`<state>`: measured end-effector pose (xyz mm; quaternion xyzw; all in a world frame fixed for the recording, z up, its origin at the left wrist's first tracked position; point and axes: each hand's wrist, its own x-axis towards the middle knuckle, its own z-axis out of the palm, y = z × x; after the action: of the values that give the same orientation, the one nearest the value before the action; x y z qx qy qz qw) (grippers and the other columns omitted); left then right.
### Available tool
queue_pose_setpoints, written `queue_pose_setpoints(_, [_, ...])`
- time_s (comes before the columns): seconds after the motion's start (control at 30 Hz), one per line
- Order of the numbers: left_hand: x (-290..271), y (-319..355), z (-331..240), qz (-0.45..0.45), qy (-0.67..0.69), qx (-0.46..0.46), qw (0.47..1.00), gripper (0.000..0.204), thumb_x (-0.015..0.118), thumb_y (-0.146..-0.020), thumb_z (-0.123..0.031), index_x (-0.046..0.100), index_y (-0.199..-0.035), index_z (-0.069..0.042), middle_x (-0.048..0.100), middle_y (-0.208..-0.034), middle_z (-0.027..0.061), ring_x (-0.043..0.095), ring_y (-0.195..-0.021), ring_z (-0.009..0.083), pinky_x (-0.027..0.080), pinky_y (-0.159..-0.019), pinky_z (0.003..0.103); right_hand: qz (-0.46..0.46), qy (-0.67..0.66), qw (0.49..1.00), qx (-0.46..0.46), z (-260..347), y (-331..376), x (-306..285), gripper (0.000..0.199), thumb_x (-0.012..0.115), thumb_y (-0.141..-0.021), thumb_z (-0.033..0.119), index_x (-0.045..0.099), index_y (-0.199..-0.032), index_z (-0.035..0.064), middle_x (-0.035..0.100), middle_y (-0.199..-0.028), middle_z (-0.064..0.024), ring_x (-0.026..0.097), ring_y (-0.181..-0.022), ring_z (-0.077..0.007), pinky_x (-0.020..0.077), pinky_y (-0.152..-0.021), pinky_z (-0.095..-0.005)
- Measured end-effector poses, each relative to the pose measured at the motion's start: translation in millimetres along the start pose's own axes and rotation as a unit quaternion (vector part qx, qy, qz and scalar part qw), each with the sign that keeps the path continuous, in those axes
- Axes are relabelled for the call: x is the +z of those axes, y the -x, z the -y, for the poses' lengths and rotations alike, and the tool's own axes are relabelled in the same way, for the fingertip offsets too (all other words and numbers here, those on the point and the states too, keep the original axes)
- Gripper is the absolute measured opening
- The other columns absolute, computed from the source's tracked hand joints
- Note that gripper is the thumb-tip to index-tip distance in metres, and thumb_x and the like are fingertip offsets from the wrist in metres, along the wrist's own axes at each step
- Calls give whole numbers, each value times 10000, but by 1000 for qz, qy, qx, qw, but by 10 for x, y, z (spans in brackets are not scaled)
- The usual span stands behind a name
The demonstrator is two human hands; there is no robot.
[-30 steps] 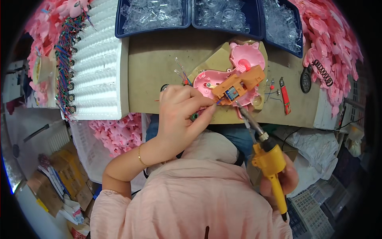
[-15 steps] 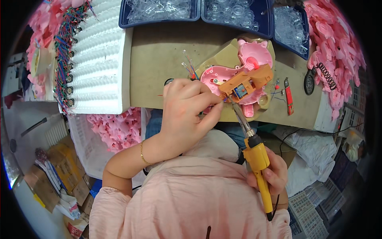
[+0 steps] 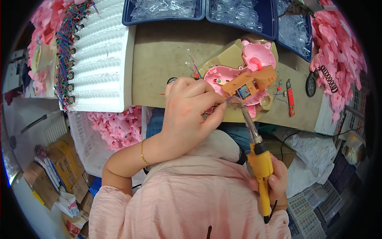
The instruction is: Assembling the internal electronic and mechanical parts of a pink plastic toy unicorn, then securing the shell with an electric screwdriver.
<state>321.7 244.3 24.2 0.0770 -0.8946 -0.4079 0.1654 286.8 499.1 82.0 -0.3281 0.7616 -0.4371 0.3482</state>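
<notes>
With the clock in the middle of the view, the big workbench [image 3: 159, 59] spread across the top. The long white foam tray [image 3: 103, 63], with ridges, sat at ten o'clock. A big heap of pink plastic parts [image 3: 338, 63] was at two o'clock. A white plastic crate [image 3: 83, 149] stood at nine o'clock, below the bench, with more pink parts inside. Blue bins [image 3: 167, 21] full of clear plastic bits sat along the top, from about twelve to two o'clock.

The yellow soldering iron [image 3: 260, 165] was in the right hand [image 3: 278, 179], with the fingers curled around its handle. That hand was at five o'clock from the orange plastic case [image 3: 258, 81]. The iron's metal tip pointed up at the case; I cannot tell if it touched.

The left hand [image 3: 193, 107] was at eight o'clock from the case. Its thumb and first finger were pinched together on a thin wire beside it.

The pink animal toy shell [image 3: 223, 71] lay in a tan block [image 3: 223, 57], at two o'clock from the left hand. The orange case rested on the shell, and a blue part showed in its gap.

The red utility knife [image 3: 291, 97] lay near four o'clock from the case. A black spring [image 3: 328, 77] was farther out, at three o'clock.
</notes>
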Motion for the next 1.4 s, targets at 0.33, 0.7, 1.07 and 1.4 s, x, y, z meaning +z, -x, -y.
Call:
queue_pose_setpoints(0.33, [-10, 21, -74, -68, -119, 79, 987, 118, 711, -677, -118, 664, -784, -137, 584, -794, -19, 488, -795, 177, 328, -730, 324, -133, -89, 987, 32, 16, 97, 15, 556, 620, -808, 293, 478, -1175, -99, 647, -884, -116, 622, -698, -212, 464, -608, -282])
queue_pose_setpoints(0.7, [-64, -216, -110, 11, -19, 29, 999, 80, 680, -696, -134, 607, -726, -122, 541, -685, -9, 493, -708, 197, 347, -686, 340, -164, 32, 966, -197, -84, -14, -107, 570, 639, -849, 265, 314, -1298, 134, 451, -1227, -300, 537, -1068, -350, 460, -867, -414])
queue_pose_setpoints(1.07, [-146, -279, -159, 53, -54, 53, 996, 91, 686, -668, -93, 611, -719, -102, 574, -694, -6, 499, -700, 189, 344, -680, 320, -186, 19, 959, -212, -4, -178, -66, 567, 704, -784, 188, 401, -1209, -33, 565, -1065, -292, 648, -804, -309, 520, -639, -316])
queue_pose_setpoints(1.4, [-127, -291, -162, 52, -49, 47, 996, 95, 687, -665, -88, 609, -719, -99, 576, -681, -5, 508, -684, 188, 346, -674, 320, -235, -15, 937, -257, -38, -312, 2, 543, 691, -766, 111, 434, -1179, -131, 593, -1028, -249, 635, -771, -249, 494, -682, -274])
